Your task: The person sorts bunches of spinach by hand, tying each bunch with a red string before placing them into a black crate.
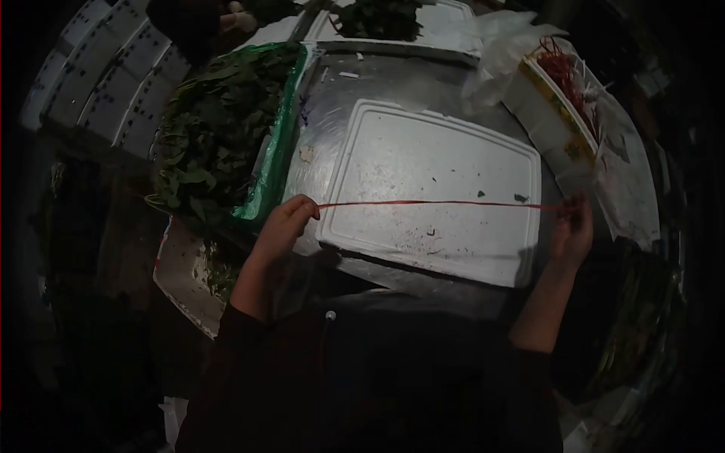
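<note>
A thin red tie string [423, 202] is stretched nearly level between my two hands, above a white foam lid [423, 166] lying on the metal table. My left hand [293, 219] pinches one end near the lid's left edge. At the other end my right hand [572, 230] has closed fingers around the string, just past the lid's right edge. Small leaf scraps and dark specks dot the lid. Left of it, leafy greens [219, 121] fill a container lined with green plastic [276, 162].
A box [544, 113] with a bundle of red strings [563, 72] and clear plastic stands at right. White foam boxes [113, 83] are stacked far left. Another white lid [445, 26] bears greens at the back. Another person's hand [239, 18] shows at top left.
</note>
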A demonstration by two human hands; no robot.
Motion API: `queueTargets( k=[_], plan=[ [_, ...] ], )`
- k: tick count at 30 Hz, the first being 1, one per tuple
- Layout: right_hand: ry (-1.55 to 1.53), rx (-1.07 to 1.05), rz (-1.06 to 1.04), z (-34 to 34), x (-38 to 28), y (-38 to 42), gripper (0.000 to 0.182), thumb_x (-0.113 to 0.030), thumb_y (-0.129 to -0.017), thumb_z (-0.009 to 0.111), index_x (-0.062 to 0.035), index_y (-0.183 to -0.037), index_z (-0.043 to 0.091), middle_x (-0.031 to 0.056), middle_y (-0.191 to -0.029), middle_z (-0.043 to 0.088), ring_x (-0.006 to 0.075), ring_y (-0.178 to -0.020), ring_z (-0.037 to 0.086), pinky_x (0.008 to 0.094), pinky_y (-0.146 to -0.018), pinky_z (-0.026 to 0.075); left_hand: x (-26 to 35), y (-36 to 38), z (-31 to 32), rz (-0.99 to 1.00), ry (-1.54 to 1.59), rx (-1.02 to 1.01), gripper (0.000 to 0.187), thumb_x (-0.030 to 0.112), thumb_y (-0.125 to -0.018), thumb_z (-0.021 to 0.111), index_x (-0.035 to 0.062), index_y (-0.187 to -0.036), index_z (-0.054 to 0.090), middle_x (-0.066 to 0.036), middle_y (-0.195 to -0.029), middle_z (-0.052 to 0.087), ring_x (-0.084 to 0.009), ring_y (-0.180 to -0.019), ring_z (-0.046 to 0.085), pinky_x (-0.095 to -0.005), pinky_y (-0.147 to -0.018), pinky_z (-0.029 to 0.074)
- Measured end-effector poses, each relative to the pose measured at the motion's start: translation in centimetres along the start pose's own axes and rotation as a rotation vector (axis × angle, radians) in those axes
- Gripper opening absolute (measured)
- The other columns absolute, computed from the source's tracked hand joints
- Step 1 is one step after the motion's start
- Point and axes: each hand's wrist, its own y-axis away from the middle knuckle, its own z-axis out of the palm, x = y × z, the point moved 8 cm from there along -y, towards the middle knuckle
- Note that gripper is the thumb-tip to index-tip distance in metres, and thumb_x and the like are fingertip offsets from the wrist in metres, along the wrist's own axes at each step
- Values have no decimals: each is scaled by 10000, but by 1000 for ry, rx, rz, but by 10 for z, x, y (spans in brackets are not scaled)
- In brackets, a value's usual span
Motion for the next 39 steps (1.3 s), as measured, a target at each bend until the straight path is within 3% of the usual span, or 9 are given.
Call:
queueTargets(
  k=[5,9,13,25,28,30,34,36,39],
  plan=[
    [508,343,-214,-43,-31,27,300,-154,-918,506,-3,-1176,532,85,-1009,586,164,-860,565,273,-734,470,-9,-48,-14,303,-403,118,206,212,-896,518,15,-864,568,-30,-691,558,-132,-661,521,-293,-615,421],
    [1043,283,-144,-109,11,12,313,-150,-900,521,19,-1162,546,77,-955,618,124,-770,574,230,-669,446,-32,-79,-13,114,-651,158,192,235,-854,582,48,-892,560,-109,-689,581,-230,-634,576,-338,-590,446],
    [1629,192,-145,-127,34,10,312,-246,-874,504,24,-992,608,233,-956,624,375,-925,602,402,-789,465,-61,-94,-10,86,-773,170,231,257,-807,642,52,-882,567,-137,-714,601,-284,-663,597,-373,-600,464],
    [1864,178,273,-118,38,3,371,-273,-862,473,38,-987,632,257,-1019,608,415,-976,575,443,-826,466,-65,-90,-19,-31,-646,241,214,250,-779,647,50,-844,602,-114,-755,640,-267,-691,626,-371,-614,482],
    [1782,234,139,-129,29,-5,308,-233,-825,525,54,-866,628,243,-848,639,398,-823,618,435,-741,486,-72,-93,-26,96,-715,286,212,230,-774,659,49,-881,629,-133,-808,643,-281,-719,626,-371,-640,490],
    [1338,257,345,-150,37,-8,335,-257,-879,506,36,-1003,610,170,-830,641,264,-703,631,378,-555,496,-73,-88,-29,167,-696,333,225,223,-770,663,44,-905,637,-141,-849,641,-296,-763,621,-375,-679,491],
    [1081,281,229,-141,13,-15,329,-271,-883,533,29,-1001,598,88,-769,592,163,-578,549,302,-452,433,-30,-62,-32,465,-850,429,264,197,-758,670,19,-950,644,-157,-948,629,-336,-888,597,-389,-795,478],
    [1173,216,-103,-118,-15,-25,344,-293,-887,542,26,-1001,597,62,-741,567,151,-549,513,280,-452,405,-33,-51,-36,465,-802,442,260,188,-759,664,16,-953,642,-158,-961,627,-336,-912,590,-396,-814,471],
    [1261,74,-85,-74,-13,-50,334,-296,-893,546,8,-1022,600,52,-728,556,128,-553,507,280,-451,394,-30,-35,-47,446,-610,363,246,164,-764,657,19,-961,634,-162,-995,618,-328,-940,583,-397,-818,470]
  ],
)
